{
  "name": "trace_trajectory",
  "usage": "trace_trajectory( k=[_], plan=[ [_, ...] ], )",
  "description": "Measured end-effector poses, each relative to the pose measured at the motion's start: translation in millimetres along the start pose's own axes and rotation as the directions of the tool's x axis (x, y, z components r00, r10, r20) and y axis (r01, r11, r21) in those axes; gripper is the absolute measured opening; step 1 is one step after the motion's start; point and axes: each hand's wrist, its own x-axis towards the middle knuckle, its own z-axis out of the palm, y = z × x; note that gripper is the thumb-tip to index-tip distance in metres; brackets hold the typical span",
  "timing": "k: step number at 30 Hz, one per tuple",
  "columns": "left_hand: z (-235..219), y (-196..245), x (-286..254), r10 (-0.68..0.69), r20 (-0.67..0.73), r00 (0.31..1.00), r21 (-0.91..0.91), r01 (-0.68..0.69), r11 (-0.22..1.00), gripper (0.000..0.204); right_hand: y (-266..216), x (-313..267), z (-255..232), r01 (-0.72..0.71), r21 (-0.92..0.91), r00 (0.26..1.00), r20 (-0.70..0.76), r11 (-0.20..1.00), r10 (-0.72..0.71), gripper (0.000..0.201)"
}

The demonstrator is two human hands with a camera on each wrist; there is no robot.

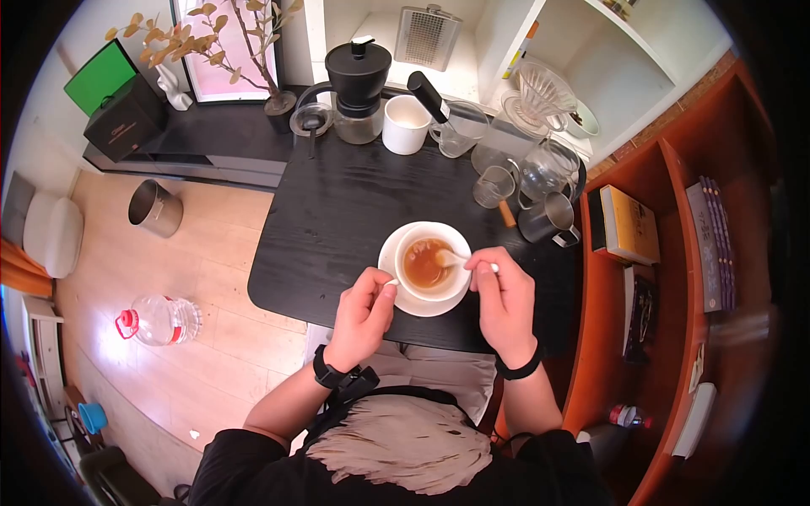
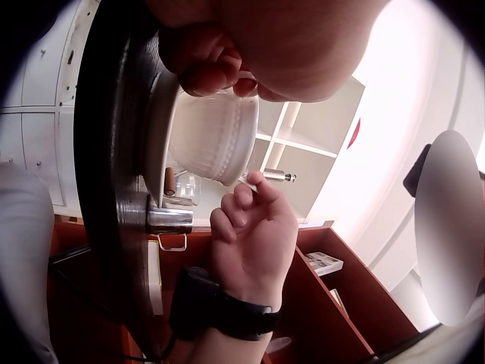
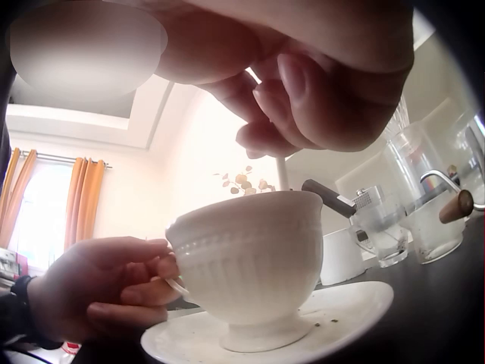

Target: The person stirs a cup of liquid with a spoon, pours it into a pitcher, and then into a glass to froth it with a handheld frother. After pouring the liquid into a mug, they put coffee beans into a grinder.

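Note:
A white cup (image 1: 456,281) of brown liquid stands on a white saucer (image 1: 391,253) on the black table; its ribbed side (image 3: 250,265) shows in the right wrist view. My left hand (image 1: 363,316) pinches the cup's handle at its left side. With thumb and fingers, my right hand (image 1: 506,304) pinches the handle of a white spoon (image 1: 451,260), whose bowl end dips into the liquid. A few dark specks lie on the saucer (image 3: 356,311).
Along the table's back stand a black grinder (image 1: 359,72), a white mug (image 1: 407,126) and several glass vessels. A metal pitcher (image 1: 547,218) is at the right, by red-brown shelves (image 1: 591,329). A large bottle (image 1: 164,321) lies on the floor at left.

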Motion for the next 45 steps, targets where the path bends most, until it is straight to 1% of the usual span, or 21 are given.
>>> trace_trajectory(
  k=[1, 3, 5, 7, 9, 11, 13, 15, 19, 21, 22, 25, 27, 29, 31, 35, 37, 39, 40, 43, 45],
  plan=[
    [-0.1, 0.3, 0.2, 0.003, 0.0, 1.0, 0.009, -0.003, 1.0, 0.016, -1.6, 1.4, 5.7, 0.063, -0.036, 0.996, -0.06, 0.997, -0.065, 0.012],
    [-0.3, 0.4, 0.2, 0.001, 0.0, 1.0, 0.014, -0.001, 1.0, 0.016, -14.4, 1.7, 7.1, 0.044, -0.036, 0.999, 0.009, 0.998, -0.044, 0.011],
    [-0.5, 0.1, -0.1, -0.002, -0.003, 1.0, 0.018, 0.002, 1.0, 0.016, -18.1, -0.6, 8.7, 0.098, 0.01, 0.986, 0.138, 0.995, -0.099, 0.011],
    [-0.2, -0.7, -0.8, -0.001, -0.006, 1.0, 0.003, 0.001, 1.0, 0.016, -15.6, -3.4, 3.7, 0.114, 0.044, 0.982, 0.147, 0.993, -0.119, 0.012],
    [0.1, 0.0, -0.8, -0.002, -0.007, 1.0, -0.002, 0.002, 1.0, 0.016, -7.5, -5.3, -10.4, 0.054, 0.039, 0.979, 0.195, 0.998, -0.061, 0.013],
    [0.4, -0.2, -0.5, -0.002, -0.005, 1.0, -0.009, 0.002, 1.0, 0.016, -7.7, -2.8, -13.6, 0.024, -0.008, 0.986, 0.166, 1.0, -0.022, 0.014],
    [-0.1, -1.1, -0.3, 0.001, 0.0, 1.0, -0.015, -0.001, 1.0, 0.016, -7.0, 1.8, -7.9, 0.021, -0.059, 1.0, 0.003, 0.998, -0.021, 0.013],
    [-0.4, -0.8, -0.2, -0.001, 0.003, 1.0, -0.013, 0.001, 1.0, 0.016, -11.5, 3.8, -1.2, 0.078, -0.069, 0.997, -0.012, 0.995, -0.079, 0.013],
    [0.1, -1.1, -0.6, -0.005, -0.003, 1.0, -0.016, 0.005, 1.0, 0.015, -13.3, -0.4, -4.8, 0.099, 0.076, 0.985, 0.137, 0.992, -0.109, 0.013],
    [-0.5, -0.5, -1.3, -0.003, -0.005, 1.0, -0.002, 0.003, 1.0, 0.015, -8.3, -2.9, -14.9, 0.0, 0.051, 0.975, 0.223, 0.999, -0.011, 0.013],
    [-0.3, -0.5, -1.0, 0.002, -0.004, 1.0, 0.012, -0.002, 1.0, 0.015, -7.2, -2.6, -15.2, -0.001, 0.05, 0.975, 0.223, 0.999, -0.01, 0.013],
    [0.4, -1.5, -0.3, 0.004, -0.004, 1.0, 0.004, -0.004, 1.0, 0.014, -5.9, 0.6, -13.0, -0.029, -0.089, 0.997, 0.074, 0.996, 0.035, 0.013],
    [0.5, -1.9, 0.5, 0.01, -0.011, 1.0, 0.003, -0.01, 1.0, 0.013, -10.1, 5.2, 1.4, 0.067, -0.019, 0.998, -0.012, 0.998, -0.067, 0.013],
    [0.4, -2.7, 0.7, 0.014, -0.022, 1.0, 0.004, -0.014, 1.0, 0.012, -12.3, 2.9, 5.7, 0.078, 0.032, 0.997, 0.009, 0.996, -0.078, 0.014],
    [0.0, -3.5, 0.1, 0.02, -0.02, 1.0, -0.011, -0.021, 1.0, 0.012, -16.8, -3.1, 1.7, 0.037, 0.112, 0.985, 0.166, 0.993, -0.055, 0.014],
    [1.2, -2.6, 1.1, 0.025, -0.021, 0.999, 0.008, -0.025, 1.0, 0.012, -8.9, -8.3, -18.6, 0.0, 0.153, 0.98, 0.197, 0.988, -0.031, 0.015],
    [1.6, -3.6, 0.5, 0.039, -0.029, 0.999, 0.019, -0.038, 0.999, 0.012, -1.1, -4.6, -19.6, 0.028, 0.085, 0.988, 0.149, 0.996, -0.041, 0.017],
    [1.3, -3.6, 0.0, 0.027, -0.029, 0.999, 0.023, -0.026, 0.999, 0.012, 3.0, 1.9, -14.6, -0.009, 0.06, 1.0, -0.019, 0.998, 0.01, 0.017],
    [1.3, -3.6, 0.6, 0.019, -0.038, 0.999, 0.025, -0.018, 1.0, 0.012, 7.0, 4.4, -8.8, -0.024, 0.111, 0.999, -0.043, 0.994, 0.029, 0.016],
    [2.0, -2.7, 0.4, 0.019, -0.039, 0.999, 0.01, -0.018, 1.0, 0.012, -1.9, 8.5, 2.6, 0.049, 0.115, 0.999, 0.014, 0.992, -0.051, 0.016],
    [1.4, -3.4, 0.0, 0.014, -0.038, 0.999, 0.013, -0.014, 1.0, 0.012, -5.8, 4.6, 0.9, 0.029, 0.145, 0.996, 0.078, 0.989, -0.041, 0.015]
  ],
)
